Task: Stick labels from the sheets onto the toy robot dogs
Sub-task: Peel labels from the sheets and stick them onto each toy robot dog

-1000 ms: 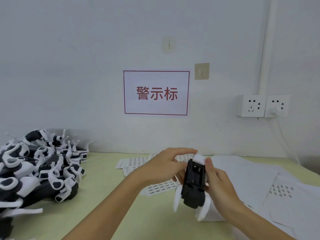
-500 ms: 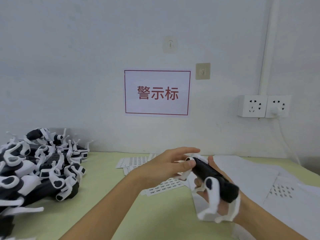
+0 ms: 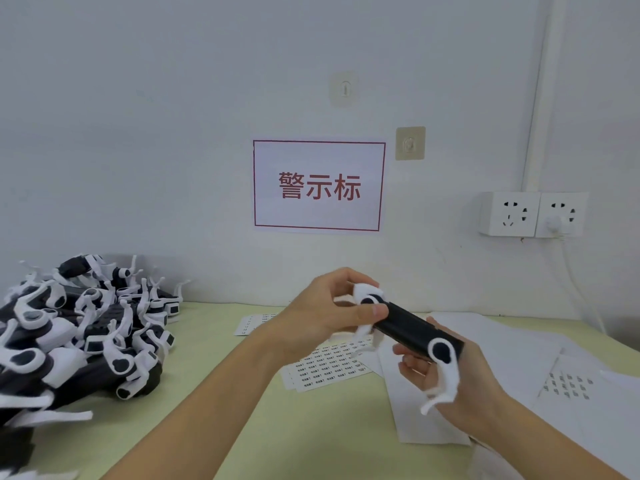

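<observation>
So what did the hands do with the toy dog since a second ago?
Both hands, the left hand and the right hand, kept their grip on the black-and-white plastic toy robot dog and turned it from underside-up to lying sideways. The pile of toy dogs and printed label sheets stayed put.

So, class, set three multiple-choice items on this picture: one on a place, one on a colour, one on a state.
1. Where is the pile of toy dogs?
A. left of the table
B. right of the table
C. on the wall

2. What colour is the body of the held toy dog?
A. red
B. black
C. green

3. How is the held toy dog kept?
A. lying on the table
B. in one hand
C. in both hands

Answers: 1 A, the pile lies at the left edge. 2 B, black body, white legs. 3 C, the left hand and right hand both grip it above the table.
</observation>
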Demonstrator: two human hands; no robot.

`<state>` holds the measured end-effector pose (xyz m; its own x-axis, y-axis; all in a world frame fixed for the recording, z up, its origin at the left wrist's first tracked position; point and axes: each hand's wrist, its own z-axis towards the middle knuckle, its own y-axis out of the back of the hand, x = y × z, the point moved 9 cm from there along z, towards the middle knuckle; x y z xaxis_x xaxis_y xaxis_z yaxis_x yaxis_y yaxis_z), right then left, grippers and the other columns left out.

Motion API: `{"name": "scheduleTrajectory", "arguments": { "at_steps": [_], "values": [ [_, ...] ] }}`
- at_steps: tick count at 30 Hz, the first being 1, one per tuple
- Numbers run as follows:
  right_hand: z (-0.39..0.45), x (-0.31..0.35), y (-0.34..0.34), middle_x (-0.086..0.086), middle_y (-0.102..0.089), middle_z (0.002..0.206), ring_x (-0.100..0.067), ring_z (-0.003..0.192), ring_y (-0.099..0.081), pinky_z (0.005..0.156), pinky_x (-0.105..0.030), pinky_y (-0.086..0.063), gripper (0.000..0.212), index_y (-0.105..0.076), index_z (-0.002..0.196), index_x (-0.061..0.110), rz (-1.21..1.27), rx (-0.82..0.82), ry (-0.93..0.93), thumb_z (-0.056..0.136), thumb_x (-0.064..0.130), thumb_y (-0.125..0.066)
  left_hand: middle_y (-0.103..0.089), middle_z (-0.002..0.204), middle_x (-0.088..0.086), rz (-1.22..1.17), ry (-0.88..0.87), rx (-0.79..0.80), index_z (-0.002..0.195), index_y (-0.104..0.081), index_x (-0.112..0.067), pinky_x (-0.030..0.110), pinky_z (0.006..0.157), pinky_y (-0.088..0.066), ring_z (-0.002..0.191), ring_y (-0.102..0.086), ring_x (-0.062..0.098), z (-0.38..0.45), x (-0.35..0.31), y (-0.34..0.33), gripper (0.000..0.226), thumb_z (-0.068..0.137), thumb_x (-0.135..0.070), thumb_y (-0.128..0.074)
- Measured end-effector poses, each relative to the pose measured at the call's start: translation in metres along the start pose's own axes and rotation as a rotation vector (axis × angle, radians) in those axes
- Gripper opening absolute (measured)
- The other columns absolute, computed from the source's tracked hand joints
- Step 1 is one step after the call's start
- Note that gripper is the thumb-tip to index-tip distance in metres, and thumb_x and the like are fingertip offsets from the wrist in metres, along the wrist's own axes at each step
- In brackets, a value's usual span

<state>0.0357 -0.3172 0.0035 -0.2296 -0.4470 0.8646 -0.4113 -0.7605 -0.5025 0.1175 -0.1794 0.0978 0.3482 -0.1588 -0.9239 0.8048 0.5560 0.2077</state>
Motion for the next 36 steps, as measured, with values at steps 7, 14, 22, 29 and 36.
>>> {"name": "scheduleTrajectory", "arguments": {
  "at_steps": [7, 14, 22, 29, 36],
  "values": [
    [-0.014, 0.035, 0.021, 0.012, -0.067, 0.076, -0.005, 0.067, -0.061, 0.061, -0.024, -0.048, 0.022, -0.067, 0.094, 0.029, -1.114, -0.367, 0.480, 0.092, 0.012, -0.054, -0.065, 0.103, -0.001, 0.205, 0.059, -0.368, 0.098, -0.058, -0.022, 0.034, 0.080, -0.052, 0.083, -0.067, 0.015, -0.002, 0.008, 0.070, 0.047, 0.066, -0.027, -0.092],
    [-0.003, 0.008, 0.028, 0.005, -0.042, 0.133, -0.017, 0.124, -0.039, 0.098, -0.035, -0.037, 0.072, -0.025, 0.146, 0.027, -1.820, -0.396, 0.250, 0.090, 0.071, -0.032, -0.059, 0.110, 0.006, 0.207, 0.188, -0.513, 0.100, -0.053, -0.017, 0.036, 0.080, -0.053, 0.085, -0.058, 0.020, -0.013, 0.058, 0.107, 0.051, 0.066, -0.010, -0.091],
    [0.000, -0.001, 0.027, 0.005, -0.046, 0.137, -0.019, 0.129, -0.037, 0.103, -0.037, -0.032, 0.085, -0.023, 0.147, 0.024, -1.845, -0.338, 0.227, 0.083, 0.078, -0.040, -0.051, 0.116, -0.003, 0.301, 0.375, -0.361, 0.119, -0.043, -0.026, 0.025, 0.068, -0.042, 0.092, -0.056, 0.009, -0.016, 0.089, 0.115, 0.062, 0.076, -0.009, -0.084],
    [-0.003, 0.007, 0.024, 0.005, -0.044, 0.129, -0.017, 0.119, -0.044, 0.093, -0.028, -0.040, 0.089, -0.021, 0.141, 0.034, -1.531, -0.322, 0.321, 0.073, 0.060, -0.073, -0.040, 0.133, -0.006, 0.711, 0.102, -0.434, 0.128, -0.040, -0.029, 0.024, 0.092, -0.036, 0.124, -0.043, 0.017, -0.004, 0.037, 0.087, 0.057, 0.084, -0.025, -0.076],
    [-0.004, 0.020, 0.030, 0.005, -0.058, 0.101, -0.015, 0.082, -0.062, 0.071, -0.029, -0.049, 0.056, -0.042, 0.115, 0.037, -1.048, -0.328, 0.422, 0.079, 0.017, -0.079, -0.044, 0.124, -0.022, 0.724, -0.299, -0.243, 0.121, -0.048, -0.033, 0.017, 0.096, -0.034, 0.119, -0.041, -0.002, -0.001, 0.027, -0.019, 0.031, 0.093, -0.023, -0.059]
  ]
}}
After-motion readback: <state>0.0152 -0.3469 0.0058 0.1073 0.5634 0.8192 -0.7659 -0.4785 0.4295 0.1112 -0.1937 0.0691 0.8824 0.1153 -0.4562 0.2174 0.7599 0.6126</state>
